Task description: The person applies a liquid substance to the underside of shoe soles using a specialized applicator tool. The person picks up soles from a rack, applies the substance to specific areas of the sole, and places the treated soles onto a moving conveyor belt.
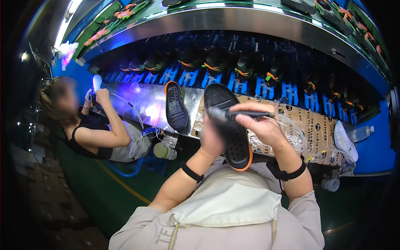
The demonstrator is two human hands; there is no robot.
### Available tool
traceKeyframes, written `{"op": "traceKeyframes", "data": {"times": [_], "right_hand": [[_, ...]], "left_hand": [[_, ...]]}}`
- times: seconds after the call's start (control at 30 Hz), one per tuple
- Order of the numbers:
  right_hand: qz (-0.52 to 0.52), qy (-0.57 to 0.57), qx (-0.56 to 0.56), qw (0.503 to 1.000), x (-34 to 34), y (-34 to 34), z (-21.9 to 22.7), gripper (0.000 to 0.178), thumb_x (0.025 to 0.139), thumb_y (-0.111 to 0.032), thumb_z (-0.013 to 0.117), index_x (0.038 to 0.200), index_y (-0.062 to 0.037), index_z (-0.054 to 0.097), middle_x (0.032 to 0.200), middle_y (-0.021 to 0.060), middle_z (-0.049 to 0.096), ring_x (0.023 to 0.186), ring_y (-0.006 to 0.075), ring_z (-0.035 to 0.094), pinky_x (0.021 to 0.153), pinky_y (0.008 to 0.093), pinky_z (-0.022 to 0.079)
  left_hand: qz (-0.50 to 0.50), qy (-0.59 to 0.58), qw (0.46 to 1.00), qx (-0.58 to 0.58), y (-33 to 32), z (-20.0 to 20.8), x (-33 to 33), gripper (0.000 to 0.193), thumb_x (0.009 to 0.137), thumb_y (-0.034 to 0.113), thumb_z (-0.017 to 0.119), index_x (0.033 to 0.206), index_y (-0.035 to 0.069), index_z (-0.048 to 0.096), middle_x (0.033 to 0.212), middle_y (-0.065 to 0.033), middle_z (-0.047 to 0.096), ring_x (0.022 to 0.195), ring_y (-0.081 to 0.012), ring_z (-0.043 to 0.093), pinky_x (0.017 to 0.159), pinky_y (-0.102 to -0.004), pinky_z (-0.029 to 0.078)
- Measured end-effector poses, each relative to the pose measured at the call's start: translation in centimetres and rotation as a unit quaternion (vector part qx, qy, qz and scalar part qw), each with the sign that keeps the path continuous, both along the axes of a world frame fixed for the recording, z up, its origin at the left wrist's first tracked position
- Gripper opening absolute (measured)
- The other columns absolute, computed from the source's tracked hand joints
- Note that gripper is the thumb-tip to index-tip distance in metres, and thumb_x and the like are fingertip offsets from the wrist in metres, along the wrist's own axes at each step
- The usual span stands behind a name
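Observation:
My left hand [211, 137], blurred by motion, grips a black shoe sole [239, 146] with an orange rim by its left side. The sole is held lengthwise in front of me, its holed and ribbed face showing. In my right hand [261, 126] is a brush [217, 112] with a dark handle, closed between thumb and fingers. The blurred brush head lies over the upper part of the sole; exact contact is unclear. A thin clear tube [296, 125] runs from behind my right hand. A second black sole [176, 113], also orange-edged, lies left of the held one.
Printed cardboard [287, 143] covers the bench. Beyond it, dark shoe uppers [246, 66] sit on blue holders [264, 88] beneath a metal-edged shelf [233, 23]. At right are a white curved object [344, 143] and a clear bottle [362, 133]. A co-worker [98, 133] sits at left.

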State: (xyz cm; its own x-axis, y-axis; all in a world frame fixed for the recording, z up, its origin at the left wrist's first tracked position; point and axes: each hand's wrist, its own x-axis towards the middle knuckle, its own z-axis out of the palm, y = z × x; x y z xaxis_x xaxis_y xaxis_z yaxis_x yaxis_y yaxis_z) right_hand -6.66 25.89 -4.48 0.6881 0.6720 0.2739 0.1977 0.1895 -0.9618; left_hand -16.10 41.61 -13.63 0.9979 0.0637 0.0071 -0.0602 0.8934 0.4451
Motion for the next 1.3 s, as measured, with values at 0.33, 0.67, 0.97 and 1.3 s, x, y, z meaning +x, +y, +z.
{"op": "traceKeyframes", "data": {"times": [0.33,0.67,0.97,1.3], "right_hand": [[-0.075,-0.310,-0.067,0.946,0.0,0.0,1.0,0.025,0.082,-0.012,0.085,0.106,-0.0062,0.081,0.086,0.0095,0.074,0.085,0.0313,0.070,0.085,0.0428,0.051],[-0.028,-0.394,-0.107,0.912,-3.5,0.6,2.8,0.026,0.084,-0.006,0.085,0.110,-0.0080,0.080,0.086,0.0067,0.071,0.084,0.0277,0.066,0.080,0.0401,0.046],[0.036,-0.354,-0.113,0.928,-3.7,0.0,3.7,0.031,0.087,-0.008,0.087,0.118,-0.0087,0.081,0.095,0.0070,0.074,0.086,0.0256,0.068,0.080,0.0385,0.047],[0.084,-0.384,-0.126,0.911,-2.3,-0.3,5.4,0.029,0.088,-0.019,0.089,0.114,-0.0066,0.083,0.088,0.0098,0.076,0.076,0.0266,0.068,0.075,0.0380,0.050]], "left_hand": [[0.093,0.002,0.996,0.018,1.3,0.2,1.1,0.084,0.106,0.078,0.034,0.153,0.013,0.058,0.145,-0.0122,0.067,0.129,-0.0294,0.067,0.114,-0.0498,0.054],[0.061,-0.047,0.996,-0.035,4.1,3.1,2.4,0.098,0.098,0.086,0.042,0.141,-0.001,0.057,0.119,-0.0230,0.065,0.104,-0.0357,0.066,0.096,-0.0501,0.059],[0.077,-0.076,0.994,-0.019,6.7,6.3,3.1,0.109,0.094,0.091,0.041,0.137,-0.008,0.056,0.114,-0.0214,0.065,0.099,-0.0310,0.065,0.094,-0.0442,0.058],[-0.014,-0.193,0.976,0.098,9.1,9.2,5.0,0.126,0.084,0.102,0.041,0.149,-0.005,0.053,0.130,-0.0280,0.068,0.110,-0.0397,0.073,0.095,-0.0526,0.062]]}}
